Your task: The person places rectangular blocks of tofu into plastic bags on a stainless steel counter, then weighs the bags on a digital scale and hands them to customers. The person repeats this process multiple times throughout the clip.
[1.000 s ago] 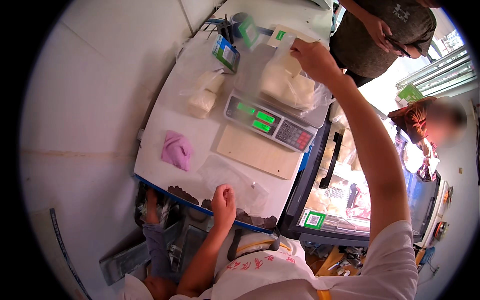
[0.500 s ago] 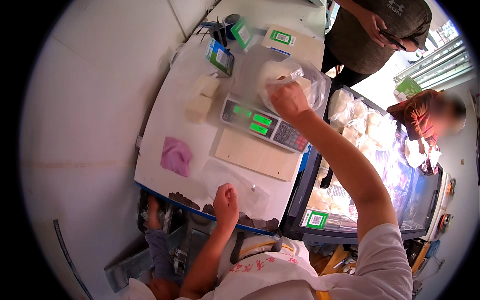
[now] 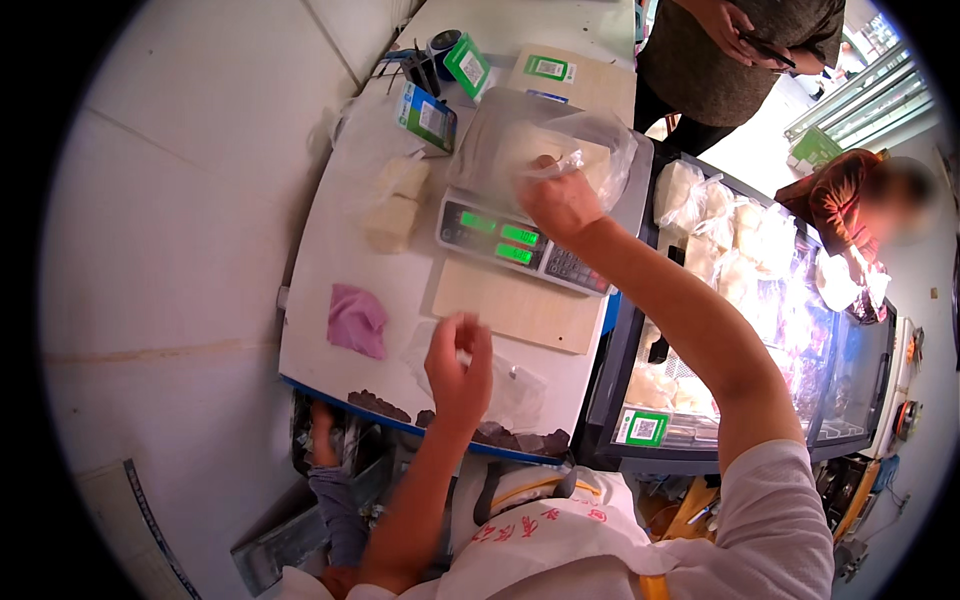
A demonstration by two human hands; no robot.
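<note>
My right hand [image 3: 555, 200] grips the top of a clear plastic bag [image 3: 610, 165] on the silver-framed digital scale [image 3: 508, 235], with pale blocks inside the bag. My left hand [image 3: 458, 362] is curled in front of the wooden board [image 3: 515, 305], over a flat clear bag [image 3: 515, 395]; I see nothing in its fingers. Left of the scale are two bagged cream blocks [image 3: 390, 220]. A pink cloth [image 3: 355, 320] lies at the left of the white counter [image 3: 320, 255].
Payment stands [image 3: 428, 118] are at the back. A glass display case [image 3: 780, 330] of bagged goods is on my right. A person with a phone [image 3: 735, 50] stands behind it; another [image 3: 825, 200] bends over it. A co-worker's arm [image 3: 335, 495] is low at my left.
My right hand has come down and left onto the bag at the front of the scale. My left hand has risen a little toward the board.
</note>
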